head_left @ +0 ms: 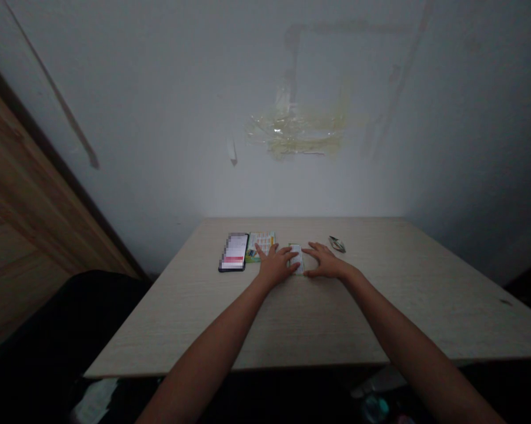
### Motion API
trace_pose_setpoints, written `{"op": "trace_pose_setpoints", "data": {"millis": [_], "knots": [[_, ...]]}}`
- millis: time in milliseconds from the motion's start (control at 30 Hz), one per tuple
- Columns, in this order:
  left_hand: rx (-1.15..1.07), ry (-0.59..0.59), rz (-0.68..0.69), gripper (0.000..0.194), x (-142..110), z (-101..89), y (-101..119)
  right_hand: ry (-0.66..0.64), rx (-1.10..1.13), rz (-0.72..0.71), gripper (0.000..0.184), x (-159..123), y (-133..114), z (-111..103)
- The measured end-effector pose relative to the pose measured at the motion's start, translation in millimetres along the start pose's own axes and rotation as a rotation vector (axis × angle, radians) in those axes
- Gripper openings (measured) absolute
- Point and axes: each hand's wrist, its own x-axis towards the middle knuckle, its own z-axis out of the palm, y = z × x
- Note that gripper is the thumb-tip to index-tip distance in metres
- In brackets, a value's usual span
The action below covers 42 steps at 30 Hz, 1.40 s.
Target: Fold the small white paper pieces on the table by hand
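A small white and green printed card or packet (296, 259) lies on the table between my two hands. My left hand (275, 265) rests at its left side with the fingers spread, their tips reaching the card's left part. From the right, my right hand (325, 260) comes close to the card's right edge, fingers apart and curved; whether they touch it I cannot tell. Behind my left hand lies a larger green and white printed sheet or box (262, 240), partly covered by that hand. What is printed on either is too small to read.
A phone (234, 252) with a lit, blurred screen lies left of the printed sheet. Right of my right hand is a small crumpled dark and white piece (337, 244). The pale wooden table (336, 324) meets a wall (159, 118) with old tape (305, 132).
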Motion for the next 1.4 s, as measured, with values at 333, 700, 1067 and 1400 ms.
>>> {"op": "trace_pose_setpoints", "data": {"millis": [333,700,1067,1400], "knots": [[0.024,-0.031,-0.023,0.041,1,-2.4,2,0.040,0.043,-0.017,0.088,-3,0,-1],[0.009,-0.026,-0.015,0.041,1,-0.9,1,0.254,0.148,-0.144,0.018,-5,-1,-6],[0.001,-0.006,-0.002,0.039,2,-0.2,0,0.282,0.124,-0.106,0.018,2,1,0],[-0.007,-0.039,-0.010,0.041,3,-2.5,0,0.362,0.033,0.035,0.023,13,1,9]]}}
